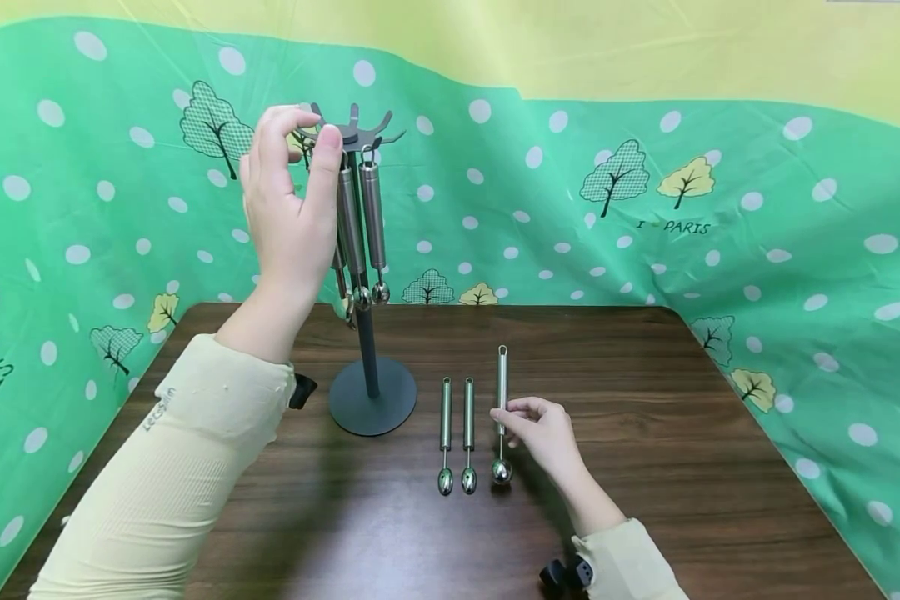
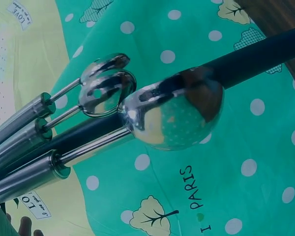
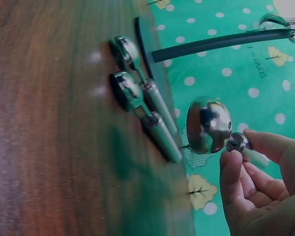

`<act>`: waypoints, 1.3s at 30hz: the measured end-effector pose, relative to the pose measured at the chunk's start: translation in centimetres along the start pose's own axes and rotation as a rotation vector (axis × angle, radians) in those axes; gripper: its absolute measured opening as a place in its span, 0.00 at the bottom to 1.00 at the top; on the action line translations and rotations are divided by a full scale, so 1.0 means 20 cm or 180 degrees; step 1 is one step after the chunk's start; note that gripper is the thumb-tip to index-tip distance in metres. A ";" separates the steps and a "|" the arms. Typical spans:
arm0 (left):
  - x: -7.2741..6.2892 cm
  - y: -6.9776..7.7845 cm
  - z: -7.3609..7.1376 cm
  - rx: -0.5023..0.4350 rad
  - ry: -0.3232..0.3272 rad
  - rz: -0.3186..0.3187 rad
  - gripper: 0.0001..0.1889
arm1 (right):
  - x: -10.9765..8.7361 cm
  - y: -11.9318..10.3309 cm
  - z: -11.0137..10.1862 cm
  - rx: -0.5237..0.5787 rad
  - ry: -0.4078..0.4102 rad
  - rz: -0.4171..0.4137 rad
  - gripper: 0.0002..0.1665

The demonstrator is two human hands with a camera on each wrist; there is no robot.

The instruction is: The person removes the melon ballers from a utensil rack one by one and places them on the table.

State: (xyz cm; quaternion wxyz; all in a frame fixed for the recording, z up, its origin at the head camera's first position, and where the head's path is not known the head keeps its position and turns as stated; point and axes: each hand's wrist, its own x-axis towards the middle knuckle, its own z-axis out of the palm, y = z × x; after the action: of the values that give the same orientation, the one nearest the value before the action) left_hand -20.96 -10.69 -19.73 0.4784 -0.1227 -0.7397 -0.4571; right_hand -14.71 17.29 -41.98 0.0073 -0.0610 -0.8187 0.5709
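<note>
My right hand (image 1: pixel 543 433) pinches the steel handle of a melon baller (image 1: pixel 502 472) between thumb and fingers. In the right wrist view its round bowl (image 3: pixel 206 125) appears off the table. Left of it, two smaller steel scoops (image 1: pixel 446 481) with oval bowls lie side by side. My left hand (image 1: pixel 288 187) is raised beside the top of a dark stand (image 1: pixel 371 367), thumb and fingers apart near its hooks; whether a fingertip touches a hook is unclear. Several steel tools (image 1: pixel 372 212) hang there, round bowls (image 2: pixel 172 115) down, partly hidden by that hand.
The stand's round base rests on the dark wooden table (image 1: pixel 645 400), left of the scoops. Behind the table hangs a green and yellow cloth (image 1: pixel 540 192) with dots and trees. A black device (image 1: pixel 566 575) is at the right wrist.
</note>
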 end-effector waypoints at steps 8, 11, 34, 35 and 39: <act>0.00 0.02 -0.01 0.0060 -0.0013 -0.0275 0.17 | 0.00 0.08 0.03 -0.0056 -0.0037 0.0135 0.16; 0.00 0.02 -0.01 0.0121 -0.0030 -0.0328 0.17 | 0.01 0.10 0.04 -0.0057 -0.0032 0.0196 0.15; 0.00 0.01 0.00 0.0319 -0.0017 -0.0290 0.19 | 0.06 0.16 0.11 -0.0778 -0.0003 0.0483 0.14; 0.00 0.01 0.00 0.0325 -0.0018 -0.0289 0.19 | 0.06 0.16 0.11 -0.0764 0.0003 0.0483 0.14; 0.00 0.01 0.00 0.0354 -0.0024 -0.0297 0.18 | 0.06 0.16 0.12 -0.0698 0.0023 0.0463 0.15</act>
State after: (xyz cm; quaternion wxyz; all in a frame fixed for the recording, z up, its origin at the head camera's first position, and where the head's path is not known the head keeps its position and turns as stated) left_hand -20.85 -10.64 -19.56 0.4599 -0.0630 -0.7706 -0.4367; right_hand -15.76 16.32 -45.94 -0.0380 -0.1227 -0.8695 0.4769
